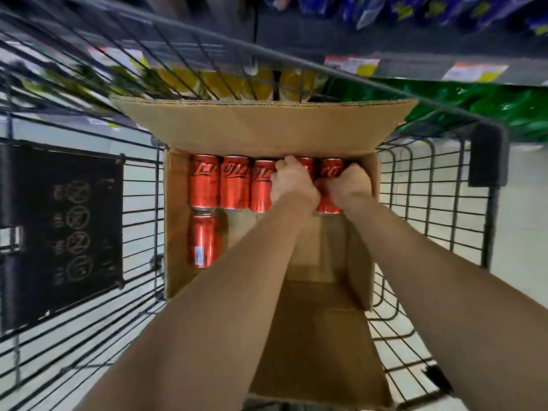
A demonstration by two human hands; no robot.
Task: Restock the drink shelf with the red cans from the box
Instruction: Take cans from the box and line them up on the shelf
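Cardboard box sits open in a wire cart, flaps spread. Inside, along the box's far wall: a row of five red cans lying on their sides, touching. One more red can lies nearer, against the box's left wall, end-on to the row's leftmost can. Left hand is curled over the 4th can from the left (mostly hidden). Right hand is clamped round the 5th can, by the box's right wall. Rest of box floor bare. Shelf goods beyond the box's far flap, blurred.
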